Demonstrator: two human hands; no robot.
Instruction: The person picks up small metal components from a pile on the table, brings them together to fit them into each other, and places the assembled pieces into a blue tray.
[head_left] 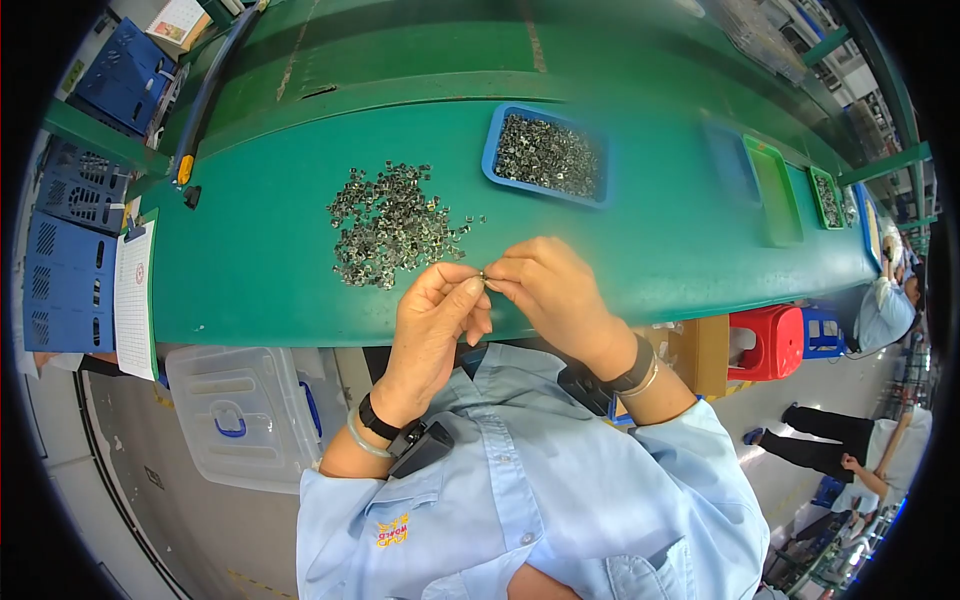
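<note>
My left hand (437, 320) and my right hand (548, 283) meet over the near edge of the green table (260, 270). Between their fingertips they pinch one small metal part (483, 277). Just beyond the hands, to the left, lies a loose pile of small metal parts (385, 225). Further back stands a blue tray (492, 150) filled with the same kind of metal parts. Both wrists wear dark bands, and the sleeves are light blue.
A clear plastic lidded box (240, 415) sits under the table at the left. Blue crates (70, 250) and a paper sheet (135, 295) stand at the left end. Green trays (775, 190) lie at the right. A red stool (765, 340) and other people (890, 300) are at the right.
</note>
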